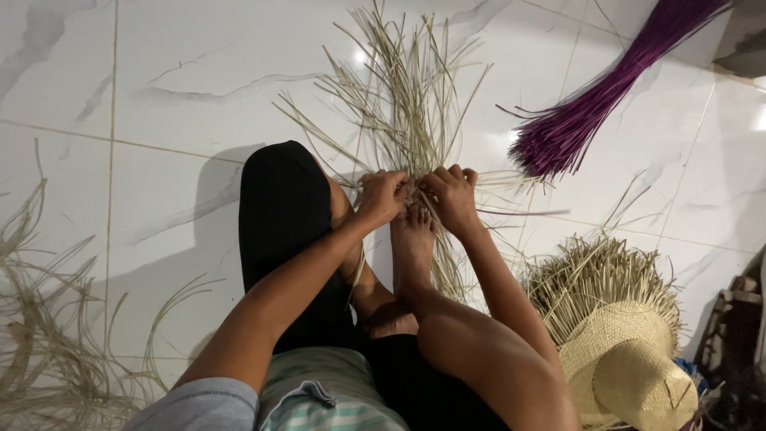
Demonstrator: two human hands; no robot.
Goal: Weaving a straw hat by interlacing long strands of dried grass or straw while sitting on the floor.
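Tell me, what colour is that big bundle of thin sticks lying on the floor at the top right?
Purple. The bundle of thin sticks shows clearly in the head view.

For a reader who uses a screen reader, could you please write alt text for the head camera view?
A seated person's left hand and right hand grip pale straw strips fanned across a white tiled floor, pinned under a bare foot. A purple strip bundle and an unfinished woven straw hat lie to the right.

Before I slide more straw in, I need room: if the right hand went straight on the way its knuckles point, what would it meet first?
The right hand already grips the pale straw strands; straight on, it would likely just meet more of them, fanned across the floor tiles.
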